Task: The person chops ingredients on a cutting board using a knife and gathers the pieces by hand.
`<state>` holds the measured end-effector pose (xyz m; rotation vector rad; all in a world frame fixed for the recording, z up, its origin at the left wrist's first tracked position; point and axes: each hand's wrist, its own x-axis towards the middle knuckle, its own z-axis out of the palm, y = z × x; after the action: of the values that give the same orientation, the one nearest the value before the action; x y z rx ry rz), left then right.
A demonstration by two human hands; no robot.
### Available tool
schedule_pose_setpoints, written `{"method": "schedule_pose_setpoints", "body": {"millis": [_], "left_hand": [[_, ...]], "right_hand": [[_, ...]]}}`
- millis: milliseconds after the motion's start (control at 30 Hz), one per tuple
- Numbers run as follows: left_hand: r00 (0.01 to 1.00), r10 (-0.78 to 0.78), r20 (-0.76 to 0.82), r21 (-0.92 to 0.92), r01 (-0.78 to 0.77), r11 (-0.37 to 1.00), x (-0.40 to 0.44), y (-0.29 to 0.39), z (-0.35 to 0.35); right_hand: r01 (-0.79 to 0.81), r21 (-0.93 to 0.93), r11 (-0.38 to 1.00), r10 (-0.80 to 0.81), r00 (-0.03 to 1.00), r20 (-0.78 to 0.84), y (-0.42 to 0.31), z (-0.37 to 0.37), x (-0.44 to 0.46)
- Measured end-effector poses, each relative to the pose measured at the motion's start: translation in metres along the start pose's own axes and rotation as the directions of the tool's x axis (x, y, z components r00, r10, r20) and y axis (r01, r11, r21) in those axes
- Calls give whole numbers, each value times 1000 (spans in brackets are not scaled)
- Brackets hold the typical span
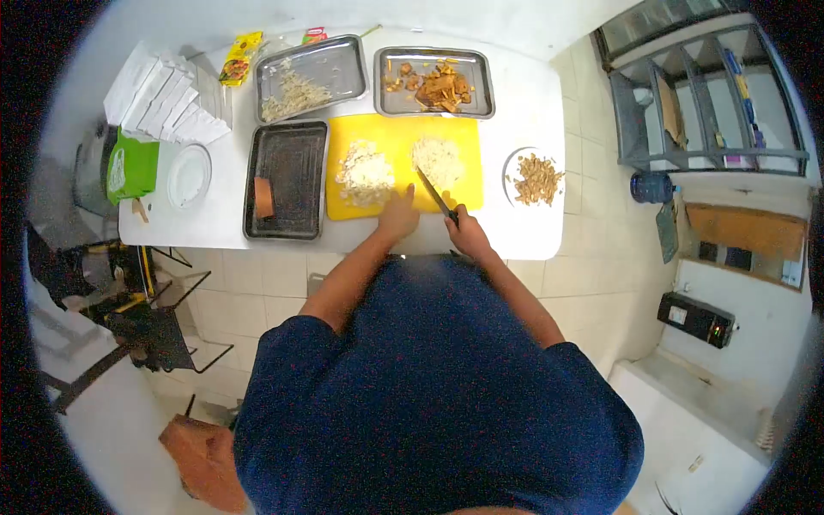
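Note:
A yellow cutting board (pixel 402 202) lies on the white table, with a pile of pale chopped pieces (pixel 366 174) on its left half and a finer pale pile (pixel 438 161) on its right. My right hand (pixel 466 230) is closed round the black handle of a knife (pixel 436 194), whose blade points up and left to the edge of the finer pile. My left hand (pixel 399 216) rests at the board's near edge, just below the left pile, with a finger stretched out; nothing shows in it.
Behind the board stand a metal tray with pale shreds (pixel 354 75) and one with brown chunks (pixel 486 86). A dark tray (pixel 318 184) holds an orange-brown block. On the right is a plate of brown strips (pixel 510 167); at the left, a white plate (pixel 189 176) and green bag (pixel 137 167).

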<state>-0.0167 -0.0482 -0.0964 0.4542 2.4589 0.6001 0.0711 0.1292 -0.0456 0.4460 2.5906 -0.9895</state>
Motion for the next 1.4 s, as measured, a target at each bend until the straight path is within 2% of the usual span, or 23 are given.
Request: {"method": "schedule_pose_setpoints", "body": {"millis": [133,233,333,433,533,633,733,800,867,933,967,1033,1100,1133,1200,1233,1300,1400], "left_hand": [[998,55,-18,78,-53,996,14,-3,3],[990,112,-81,67,-107,992,15,-10,10],[990,84,-114,103,-73,992,2,1,5],[975,184,-126,237,-150,960,-13,6,5],[943,242,-227,237,-188,953,-21,4,4],[871,294,-393,241,-211,947,-19,0,12],[984,177,-14,182,-172,968,8,-14,25],[986,164,8,181,-163,970,22,-28,50],[969,217,-118,181,-194,964,18,-28,55],[868,321,-379,194,-264,945,-1,-16,47],[868,322,-378,222,-252,942,-7,-12,44],[874,320,-365,275,-227,934,-14,-7,39],[939,276,-203,332,-199,922,-20,-2,24],[961,249,-121,361,-191,913,-21,1,20],[965,256,-65,448,-201,871,-18,-4,21],[966,257,-41,486,-205,849,-18,-7,22],[963,270,-7,492,-232,839,-15,-9,19],[965,261,31,471,-244,848,-13,-5,16]], "right_hand": [[-9,-60,998,10,1000,24,3,8,3],[-19,-113,993,27,997,76,8,12,0],[-47,-150,988,68,988,137,9,18,9],[-74,-186,980,108,977,181,12,21,9],[-76,-189,979,110,978,179,13,22,11],[-78,-173,982,108,979,172,19,28,11],[-74,-162,984,101,981,165,21,29,11],[-83,-164,983,111,979,174,18,28,10],[-61,-174,983,91,981,169,20,30,11],[-34,-193,981,70,980,185,24,29,14],[-18,-204,979,61,977,205,27,30,16],[55,-213,976,-9,978,209,34,31,21],[35,-226,973,17,975,224,23,21,22],[96,-176,980,-63,981,182,25,18,23],[163,-156,974,-134,974,182,15,-2,18],[144,-138,980,-119,977,175,16,-6,16],[119,-113,986,-101,982,157,19,-16,17],[168,-73,983,-159,980,119,37,-21,14]]}}
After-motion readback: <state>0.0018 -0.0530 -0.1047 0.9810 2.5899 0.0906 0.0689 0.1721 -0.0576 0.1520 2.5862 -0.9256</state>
